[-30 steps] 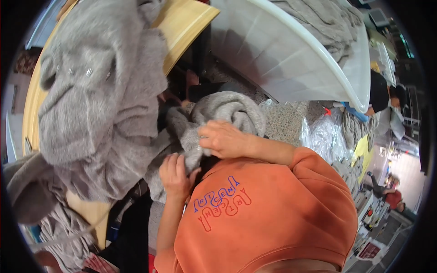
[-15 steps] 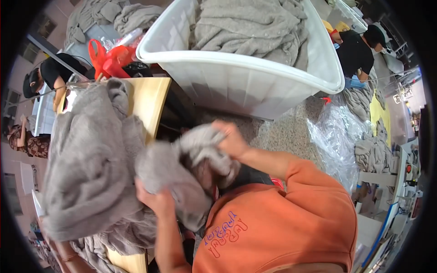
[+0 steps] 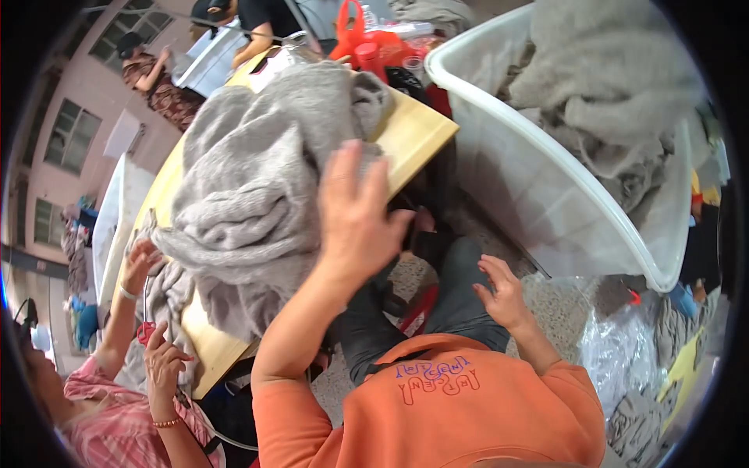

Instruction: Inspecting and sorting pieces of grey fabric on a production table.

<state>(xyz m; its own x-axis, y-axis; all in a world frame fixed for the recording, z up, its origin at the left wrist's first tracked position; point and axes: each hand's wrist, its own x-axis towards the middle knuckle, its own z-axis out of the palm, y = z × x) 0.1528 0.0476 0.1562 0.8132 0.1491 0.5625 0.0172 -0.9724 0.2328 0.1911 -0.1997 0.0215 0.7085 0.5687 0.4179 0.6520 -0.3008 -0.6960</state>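
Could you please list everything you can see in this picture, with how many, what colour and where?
Pile of knitted cloth: one heap, grey, on the table at left centre.
Table: one, pale wood, upper centre, under the pile.
Tub: one, white plastic, upper right, holding more grey knitted cloth.
Bag: one, red-orange, top centre behind the table.
Plastic sheeting: clear, crumpled, on the floor at lower right.
Co-worker's hands: two, lower left, pink checked sleeve, at the edge of the pile.
Other people: two, top left, far off.
Left hand: open, flat against the pile.
Right hand: open, empty, above the lap.
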